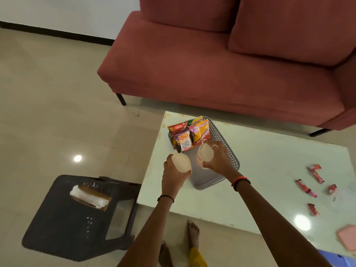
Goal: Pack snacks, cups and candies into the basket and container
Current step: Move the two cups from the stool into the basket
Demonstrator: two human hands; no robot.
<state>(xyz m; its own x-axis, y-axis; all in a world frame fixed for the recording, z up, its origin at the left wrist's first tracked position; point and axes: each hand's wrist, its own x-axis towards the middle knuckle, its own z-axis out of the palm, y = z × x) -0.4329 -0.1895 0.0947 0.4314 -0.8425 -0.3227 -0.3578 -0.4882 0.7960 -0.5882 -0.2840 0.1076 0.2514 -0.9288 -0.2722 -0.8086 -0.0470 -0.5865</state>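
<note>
Two cups [182, 162] in hands [174, 175]

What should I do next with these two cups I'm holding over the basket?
Probably lower the cup in your right hand into the bare near part of the grey basket, since the snack packets fill only its far end. That cup already hangs over the open space; the left hand holds its cup at the basket's left edge and can follow. The red candies still lie on the table.

dim warm indoor light | glare spots: floor [77, 158], table [302, 222] | edges bowed, soft
</note>
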